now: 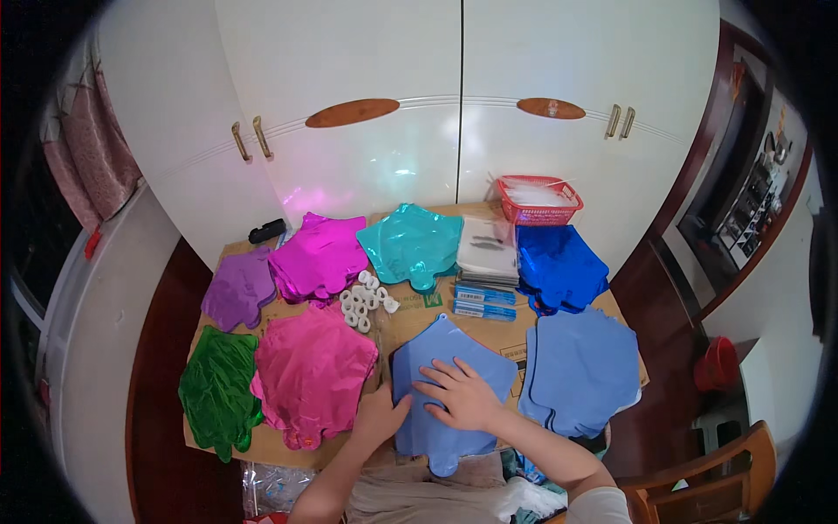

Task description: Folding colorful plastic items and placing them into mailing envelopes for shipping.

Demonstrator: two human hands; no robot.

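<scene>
Two hands on one flat light-blue foil balloon (441, 384), both bare palms pressing, nothing clutched.

Nearest the body, the left hand (381, 417) lies at the balloon's left edge, fingers loose, though whether its thumb curls under the foil I cannot tell. The right hand (463, 395) rests spread and flat on the middle of the sheet, so it is the one more squarely over it. The balloon's long axis runs away from the person, narrow neck toward the body, pointed top toward the white rolls (365, 300). Just right lies a stack of like blue balloons (583, 371); left, a pink balloon (312, 371). Farther off sit the teal balloon (410, 244) and red basket (539, 199).
</scene>
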